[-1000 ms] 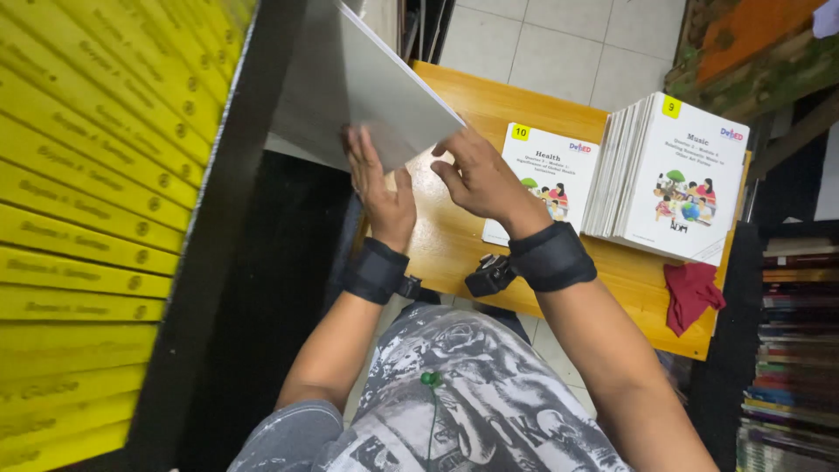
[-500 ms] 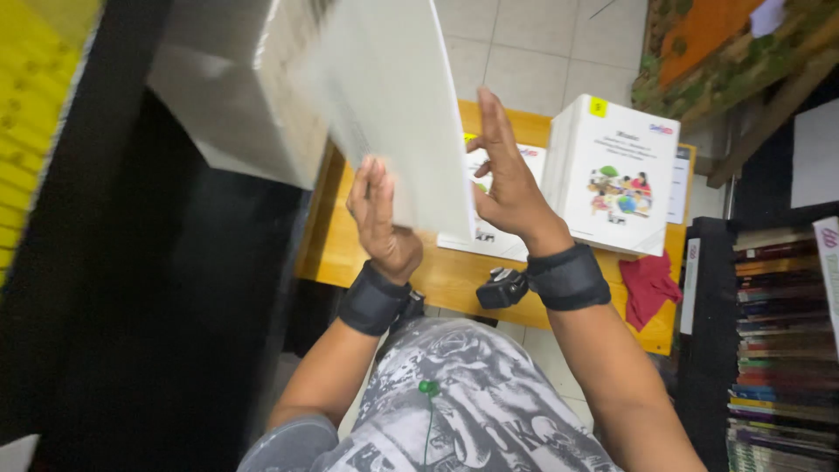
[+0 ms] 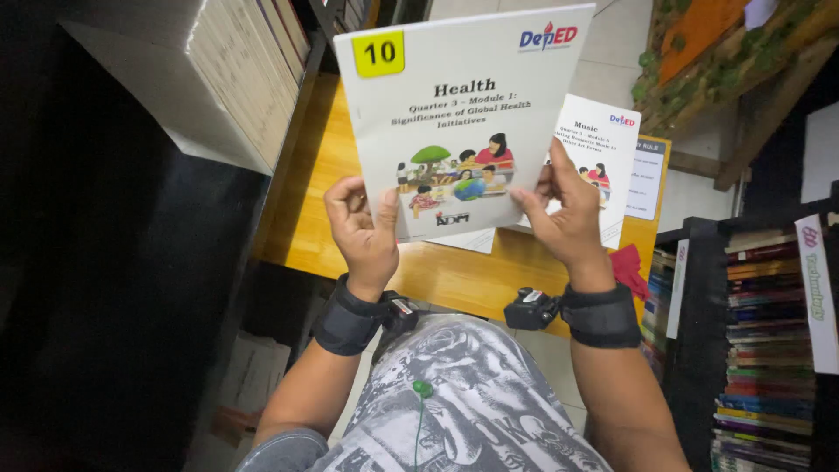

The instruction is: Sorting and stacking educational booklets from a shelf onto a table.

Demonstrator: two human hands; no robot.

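Above wooden table [image 3: 454, 275]: white booklet [image 3: 454, 114] with yellow corner label, upright, gripped at lower corners by left hand [image 3: 363, 236] and right hand [image 3: 564, 218]. Behind, right: second booklet [image 3: 603, 149]. Far left, stacked booklets [image 3: 236, 70]; right, bookshelf [image 3: 760, 350].

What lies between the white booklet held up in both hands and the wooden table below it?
In the head view, a second white booklet stands behind the held booklet, partly hidden, above the wooden table; the left hand and right hand grip the front one.

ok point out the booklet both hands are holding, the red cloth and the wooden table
booklet [image 3: 454, 105], head view, upper cover below the yellow corner tag
red cloth [image 3: 627, 267], head view, middle of the crumpled fabric
wooden table [image 3: 454, 275], head view, bare front edge between the wrists
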